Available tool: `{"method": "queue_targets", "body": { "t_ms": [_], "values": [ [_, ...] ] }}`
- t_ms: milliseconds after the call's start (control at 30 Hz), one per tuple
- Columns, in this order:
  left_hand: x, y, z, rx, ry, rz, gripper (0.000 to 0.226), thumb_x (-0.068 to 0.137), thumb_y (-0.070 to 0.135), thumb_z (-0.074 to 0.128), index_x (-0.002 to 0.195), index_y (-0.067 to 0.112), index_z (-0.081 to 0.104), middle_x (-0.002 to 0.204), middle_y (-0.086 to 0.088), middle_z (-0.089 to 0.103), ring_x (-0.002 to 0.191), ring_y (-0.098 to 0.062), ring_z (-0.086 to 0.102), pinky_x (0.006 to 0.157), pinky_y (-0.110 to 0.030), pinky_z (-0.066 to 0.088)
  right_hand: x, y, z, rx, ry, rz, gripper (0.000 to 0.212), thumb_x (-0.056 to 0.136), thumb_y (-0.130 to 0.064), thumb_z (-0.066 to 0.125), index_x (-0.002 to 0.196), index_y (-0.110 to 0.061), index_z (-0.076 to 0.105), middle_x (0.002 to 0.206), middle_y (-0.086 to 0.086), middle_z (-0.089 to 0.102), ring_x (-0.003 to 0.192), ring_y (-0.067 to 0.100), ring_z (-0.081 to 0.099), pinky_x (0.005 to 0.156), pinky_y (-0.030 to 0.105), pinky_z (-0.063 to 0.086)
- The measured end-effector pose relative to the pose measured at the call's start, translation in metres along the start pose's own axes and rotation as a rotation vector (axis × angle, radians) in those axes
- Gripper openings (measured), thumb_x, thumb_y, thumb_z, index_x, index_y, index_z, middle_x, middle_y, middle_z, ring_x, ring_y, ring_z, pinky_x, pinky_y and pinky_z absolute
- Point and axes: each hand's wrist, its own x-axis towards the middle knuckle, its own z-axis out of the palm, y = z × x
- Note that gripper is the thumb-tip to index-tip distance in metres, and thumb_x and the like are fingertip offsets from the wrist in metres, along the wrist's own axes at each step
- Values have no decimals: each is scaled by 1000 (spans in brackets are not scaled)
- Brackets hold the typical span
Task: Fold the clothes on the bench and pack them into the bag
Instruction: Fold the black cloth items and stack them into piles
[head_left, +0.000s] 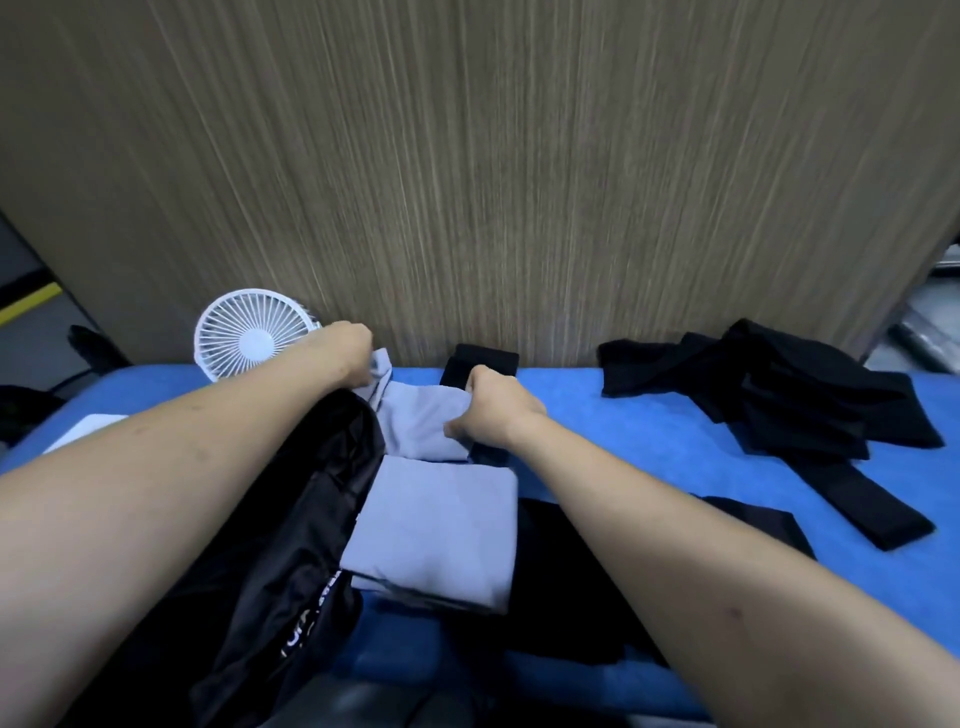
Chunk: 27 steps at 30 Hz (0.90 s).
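Observation:
A light grey garment (423, 423) lies at the back of the blue bench (649, 441). My left hand (348, 353) pinches its far left corner, and my right hand (493, 410) grips its right edge. A second grey garment (436, 535) lies folded just in front of it. The black bag (291, 545) lies on the left under my left forearm, its opening towards the grey clothes. A folded black garment (485, 366) sits behind my right hand, and another black one (571, 582) lies under my right forearm.
A heap of unfolded black clothes (779, 400) spreads over the right of the bench. A small white fan (249, 340) stands at the back left against the wooden wall panel (493, 182). A white sheet (85, 431) lies at the bench's left edge.

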Motion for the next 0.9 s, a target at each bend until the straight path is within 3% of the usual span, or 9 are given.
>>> {"method": "queue_targets", "body": {
  "t_ms": [133, 233, 300, 400, 500, 567, 700, 800, 900],
  "values": [
    [-7, -5, -6, -193, 127, 110, 5, 86, 11, 63, 86, 6, 61, 101, -20, 59, 106, -34, 58, 85, -35, 45, 0, 12, -8, 239, 88, -32, 25, 80, -14, 61, 74, -22, 39, 96, 9, 58, 80, 23, 50, 61, 30, 38],
    [-14, -11, -16, -445, 258, 168, 19, 80, 9, 66, 77, 17, 49, 90, -10, 49, 97, -33, 56, 75, -34, 42, -16, 21, -32, 539, 174, -1, 26, 78, -5, 62, 73, -18, 40, 72, 2, 50, 64, 18, 45, 50, 26, 34],
    [-23, -13, -26, -637, 324, 215, 16, 75, 12, 67, 76, 19, 53, 88, -10, 57, 92, -28, 59, 72, -31, 43, -32, 31, -54, 753, 200, 21, 24, 78, 0, 63, 83, -16, 46, 76, 6, 52, 65, 19, 48, 52, 27, 39],
    [-45, -7, -37, -936, 370, 280, 14, 78, 6, 73, 88, 13, 66, 95, -7, 73, 94, -20, 68, 85, -29, 50, -61, 50, -84, 996, 248, -5, 28, 81, 3, 64, 98, -14, 50, 97, 12, 60, 73, 21, 58, 54, 32, 49],
    [-79, 15, -48, -1157, 331, 326, 28, 79, 2, 77, 94, 24, 70, 97, 2, 74, 95, -10, 67, 90, -28, 52, -95, 73, -107, 1082, 351, -55, 45, 79, 3, 64, 113, -25, 51, 112, 17, 61, 78, 26, 60, 48, 29, 46],
    [-107, 36, -54, -1275, 223, 385, 23, 82, -2, 73, 93, 18, 72, 92, 1, 74, 88, -9, 66, 81, -22, 53, -123, 88, -121, 1074, 408, -84, 56, 82, 5, 61, 122, -32, 49, 95, 8, 62, 73, 22, 56, 50, 28, 42],
    [-151, 78, -57, -1447, 68, 468, 19, 82, 4, 70, 101, 2, 72, 101, -14, 74, 92, -20, 66, 87, -34, 49, -177, 120, -141, 1034, 438, -131, 52, 83, 6, 56, 117, -33, 55, 69, -12, 59, 61, 14, 47, 54, 30, 34],
    [-173, 108, -52, -1704, -75, 358, 30, 85, 32, 71, 92, 3, 73, 99, -15, 74, 90, -20, 69, 90, -35, 47, -207, 144, -147, 1030, 456, -126, 45, 80, 4, 56, 109, -30, 61, 78, -9, 58, 72, 19, 44, 64, 37, 34],
    [-191, 137, -37, -1736, 10, 220, 38, 89, 36, 67, 84, -1, 74, 88, -16, 75, 84, -24, 66, 81, -33, 52, -231, 159, -146, 1046, 452, -98, 41, 82, 8, 54, 107, -24, 61, 78, -5, 56, 62, 13, 46, 51, 24, 37]
  ]
}}
